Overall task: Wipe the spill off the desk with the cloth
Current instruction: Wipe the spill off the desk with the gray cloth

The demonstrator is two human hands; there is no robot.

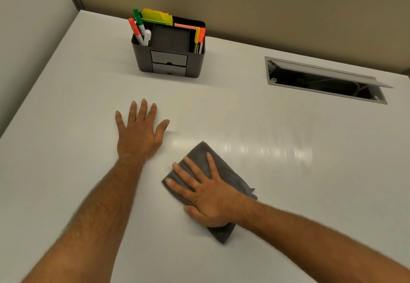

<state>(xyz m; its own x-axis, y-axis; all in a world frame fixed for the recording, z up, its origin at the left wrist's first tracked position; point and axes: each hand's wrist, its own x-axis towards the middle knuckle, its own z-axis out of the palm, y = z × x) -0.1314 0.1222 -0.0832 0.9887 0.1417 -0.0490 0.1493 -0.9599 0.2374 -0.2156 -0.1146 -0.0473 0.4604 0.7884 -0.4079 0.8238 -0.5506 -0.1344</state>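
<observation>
A folded dark grey cloth (224, 171) lies flat on the white desk (288, 194), a little right of centre. My right hand (206, 196) presses down on top of it, palm flat, fingers spread and pointing up-left. My left hand (138, 132) rests flat on the bare desk to the left of the cloth, fingers spread, holding nothing. A faint glossy streak (266, 149) runs to the right of the cloth; I cannot tell whether it is liquid or reflected light.
A black desk organiser (169, 61) with markers and sticky notes stands at the back centre. An open cable hatch (324, 83) with a raised lid is sunk into the desk at the back right. Partition walls close the back and the left side.
</observation>
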